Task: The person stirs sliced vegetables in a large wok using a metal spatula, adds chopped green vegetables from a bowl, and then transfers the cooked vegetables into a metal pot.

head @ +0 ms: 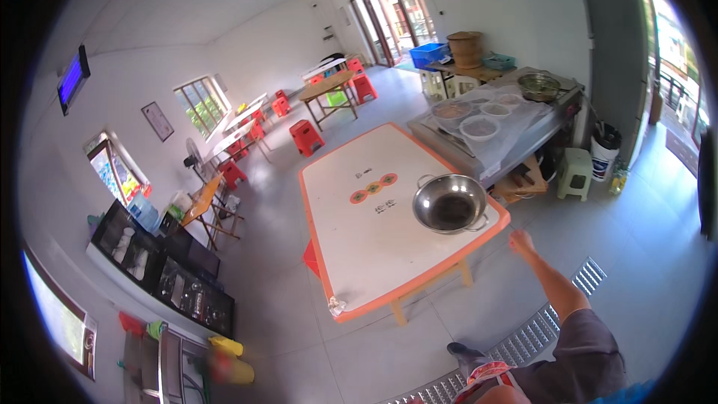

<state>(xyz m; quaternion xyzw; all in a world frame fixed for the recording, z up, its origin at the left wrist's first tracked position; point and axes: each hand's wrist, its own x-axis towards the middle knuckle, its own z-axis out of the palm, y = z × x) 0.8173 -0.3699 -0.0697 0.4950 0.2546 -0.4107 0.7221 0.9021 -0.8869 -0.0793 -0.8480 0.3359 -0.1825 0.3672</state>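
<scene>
My right hand (521, 242), at the end of a bent arm, hangs over the floor just off the near right corner of a white table (359, 258) with an orange rim. Its fingers look curled in, and nothing shows in them. Closest to it on the tabletop is a two-handled stainless steel wok (450, 203), with a dark patch inside its bottom. Printed coin-like motifs (373, 188) and characters mark the table's middle. A crumpled whitish scrap (336, 306) lies at the near left corner. My left hand is out of view.
Beyond the wok, a steel counter (418, 128) holds several bowls (479, 128) on plastic sheeting and a glass-lidded pan (539, 87). A stool (575, 174) and bucket (604, 151) stand at right. A metal drain grate (521, 334) crosses the floor; a dark cabinet (162, 269) lines the left wall.
</scene>
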